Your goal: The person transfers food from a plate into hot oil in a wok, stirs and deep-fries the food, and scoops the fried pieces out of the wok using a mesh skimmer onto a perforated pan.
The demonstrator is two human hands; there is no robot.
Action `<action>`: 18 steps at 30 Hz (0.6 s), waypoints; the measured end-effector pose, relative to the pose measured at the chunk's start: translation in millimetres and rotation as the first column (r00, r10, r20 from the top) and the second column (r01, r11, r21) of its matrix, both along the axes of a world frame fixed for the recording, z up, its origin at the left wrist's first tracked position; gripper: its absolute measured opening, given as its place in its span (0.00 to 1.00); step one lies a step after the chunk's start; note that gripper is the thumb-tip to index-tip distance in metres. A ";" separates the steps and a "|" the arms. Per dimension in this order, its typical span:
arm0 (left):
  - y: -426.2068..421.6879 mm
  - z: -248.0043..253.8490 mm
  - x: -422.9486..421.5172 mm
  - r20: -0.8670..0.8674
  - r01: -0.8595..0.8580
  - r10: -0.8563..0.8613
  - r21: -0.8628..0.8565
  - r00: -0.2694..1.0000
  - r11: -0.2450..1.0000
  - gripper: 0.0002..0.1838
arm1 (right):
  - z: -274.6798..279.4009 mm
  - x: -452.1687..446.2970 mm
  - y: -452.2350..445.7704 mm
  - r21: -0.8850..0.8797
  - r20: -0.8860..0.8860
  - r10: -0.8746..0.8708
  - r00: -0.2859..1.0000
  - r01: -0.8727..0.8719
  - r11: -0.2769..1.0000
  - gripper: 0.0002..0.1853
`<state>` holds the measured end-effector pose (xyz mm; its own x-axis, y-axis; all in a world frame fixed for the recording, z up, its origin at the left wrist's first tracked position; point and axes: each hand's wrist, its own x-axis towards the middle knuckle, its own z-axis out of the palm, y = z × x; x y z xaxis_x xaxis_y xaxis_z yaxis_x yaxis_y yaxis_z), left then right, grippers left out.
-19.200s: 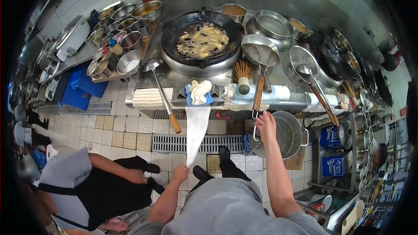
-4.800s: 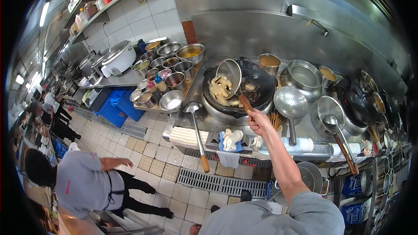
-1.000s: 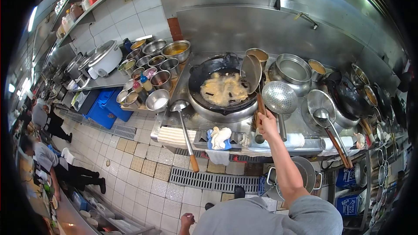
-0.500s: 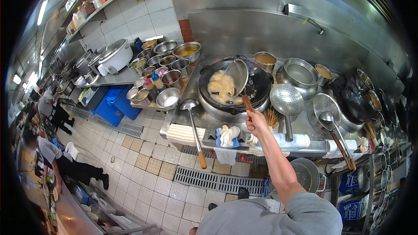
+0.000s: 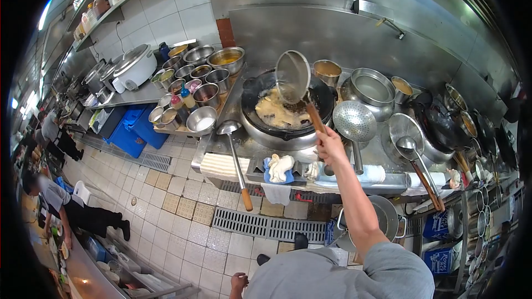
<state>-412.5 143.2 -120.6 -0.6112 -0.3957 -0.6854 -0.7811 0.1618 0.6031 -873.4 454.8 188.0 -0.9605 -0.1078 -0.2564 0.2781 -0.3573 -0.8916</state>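
Note:
My right hand [image 5: 331, 147] is wrapped round the wooden handle of a wire-mesh strainer [image 5: 293, 76]. Its round bowl stands tilted on edge above the wok [image 5: 247, 105]. Inside the black wok, pale golden pieces of food [image 5: 280, 109] lie in bubbling oil. At the bottom edge, low beside my body, hangs my left hand [image 5: 239, 282]. Its fingers look curled and nothing shows in them. A perforated skimmer [image 5: 354, 120] rests on the stove just right of the wok, and a long-handled ladle [image 5: 237, 155] leans over the counter's front edge to the left.
Metal bowls and tubs, one a steel bowl [image 5: 201, 119], crowd the left counter near a rice cooker [image 5: 136, 66]. A second strainer [image 5: 406, 133] with a ladle lies right. Below stands a large pot [image 5: 382, 216]. A co-worker [image 5: 77, 205] bends over a counter at far left.
The strainer has risen out of the wok, its bowl now higher and more upright. My left hand shows more at the bottom edge. The whole view has shifted slightly.

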 end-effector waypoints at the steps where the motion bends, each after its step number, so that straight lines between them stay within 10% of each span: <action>1: 0.9 2.9 -4.0 -0.013 -0.020 0.020 0.002 1.000 1.000 0.13 | -1.0 -3.1 6.0 -0.040 0.012 -0.049 0.999 0.050 0.998 0.12; 9: -17.1 -82.1 40.9 -0.014 0.067 -0.069 -0.115 0.998 0.991 0.12 | -41.6 -36.0 58.4 0.393 -0.451 -0.176 0.875 0.372 0.841 0.18; 18: -3.0 -36.0 12.3 0.040 0.066 -0.061 -0.129 0.997 0.989 0.10 | -55.2 -22.3 39.8 0.449 -0.301 -0.192 0.934 0.317 0.835 0.15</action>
<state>-400.2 140.2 -156.6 -0.6135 -0.4445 -0.6527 -0.7878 0.2869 0.5451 -895.7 494.6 132.8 -0.9737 0.2267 0.0250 -0.0005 0.1072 -0.9942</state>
